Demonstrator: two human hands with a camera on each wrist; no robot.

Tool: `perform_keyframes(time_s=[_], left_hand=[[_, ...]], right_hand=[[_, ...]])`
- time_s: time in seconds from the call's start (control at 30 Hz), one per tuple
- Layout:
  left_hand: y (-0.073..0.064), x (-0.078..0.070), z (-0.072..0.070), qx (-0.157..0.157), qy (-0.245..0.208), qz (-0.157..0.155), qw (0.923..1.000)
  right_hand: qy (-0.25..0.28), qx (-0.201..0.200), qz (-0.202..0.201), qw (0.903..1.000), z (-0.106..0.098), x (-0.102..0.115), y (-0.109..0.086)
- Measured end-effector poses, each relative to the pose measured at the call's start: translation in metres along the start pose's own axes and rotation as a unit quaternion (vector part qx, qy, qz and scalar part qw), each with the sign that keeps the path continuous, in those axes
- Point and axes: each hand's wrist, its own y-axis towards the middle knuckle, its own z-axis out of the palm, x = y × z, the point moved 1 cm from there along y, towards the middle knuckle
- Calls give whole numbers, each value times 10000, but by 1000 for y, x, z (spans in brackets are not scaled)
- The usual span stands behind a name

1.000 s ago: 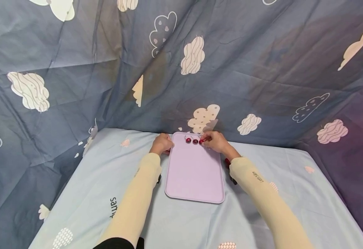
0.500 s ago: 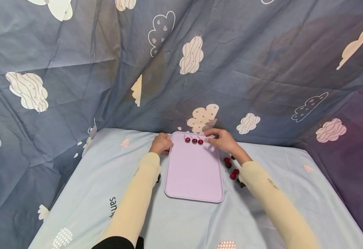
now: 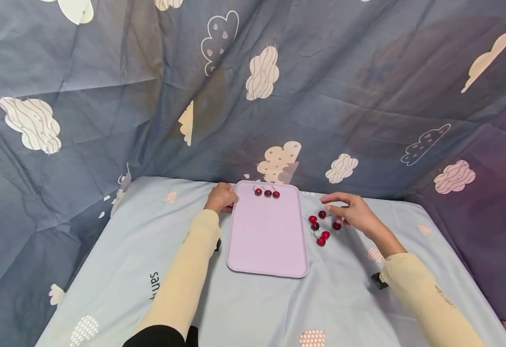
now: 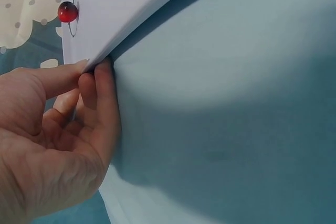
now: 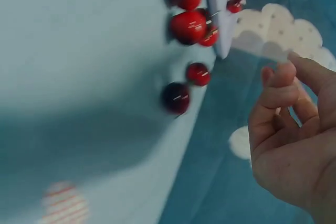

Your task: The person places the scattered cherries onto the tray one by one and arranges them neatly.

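A pale purple tray (image 3: 267,236) lies on the bedsheet-like cloth, with three dark red cherries (image 3: 267,193) in a row near its far edge. At the tray's far left corner, my left hand (image 3: 221,196) pinches the rim between thumb and fingers, seen close up in the left wrist view. My right hand (image 3: 353,212) hovers to the right of the tray with loosely bent fingers and nothing in them. Below and beside its fingertips, several loose cherries (image 3: 321,241) with thin stems lie on the cloth, also visible in the right wrist view.
The light blue cloth (image 3: 253,308) covers the work surface. Behind it hangs a dark blue curtain (image 3: 218,115) printed with clouds, close to the tray's far edge. A purple-tinted curtain side (image 3: 491,231) stands at the right.
My right hand has let go of the third cherry in the tray's row and moved right, over the loose cherries. The left hand stays at the tray's corner. The head view has shifted slightly.
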Motion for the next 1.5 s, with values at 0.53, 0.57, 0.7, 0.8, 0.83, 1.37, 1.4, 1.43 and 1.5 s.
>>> perform_keyframes(time_s=[0.53, 0.57, 0.7, 0.8, 0.83, 1.37, 1.4, 1.43, 1.5], left_hand=[[4, 4, -4, 126, -140, -177, 9997], [4, 4, -3, 126, -157, -166, 9997], [3, 5, -2, 111, -209, -89, 9997], [4, 4, 0, 84, -190, -37, 9998], [4, 4, 0, 73, -163, -26, 9998], [8, 4, 0, 48, 7, -58, 10000], [9, 4, 1, 48, -3, -74, 10000], [8, 4, 0, 43, -11, -66, 10000], [6, 3, 0, 38, 0, -55, 10000]], right_hand=[[503, -280, 1162, 9916, -1, -73, -26], [506, -296, 1260, 9903, 0, -75, -26], [502, -354, 1468, 9873, 4, -78, -28], [450, -467, 1418, 9878, 6, -79, -28], [445, -503, 1392, 9880, 6, -80, -28], [335, -569, 1241, 9901, 13, -77, -20], [343, -536, 1228, 9904, 13, -76, -20], [340, -536, 1236, 9903, 13, -76, -20], [341, -507, 1207, 9908, 12, -75, -20]])
